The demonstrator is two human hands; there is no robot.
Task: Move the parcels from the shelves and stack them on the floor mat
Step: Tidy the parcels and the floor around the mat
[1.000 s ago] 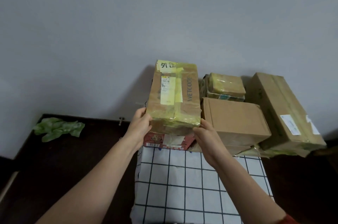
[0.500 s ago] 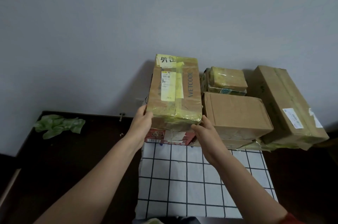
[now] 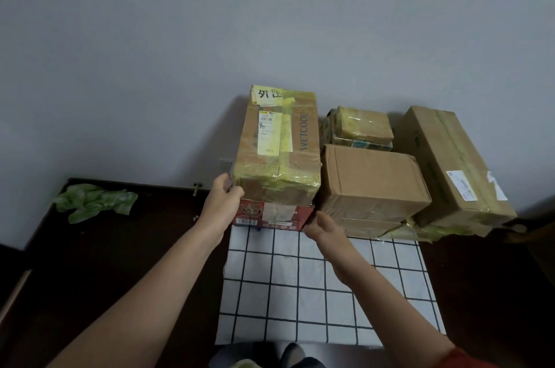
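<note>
Many parcels (image 3: pixel 372 178) are stacked on the white cloth mat with black squares (image 3: pixel 300 292). The brown cardboard box with shiny yellow tape (image 3: pixel 279 151) sits on a flat red box (image 3: pixel 255 214). The left hand (image 3: pixel 223 202) holds its bottom corner. The right hand (image 3: pixel 322 228) is loose, holding nothing. No shelves show, so what is left is unclear
</note>
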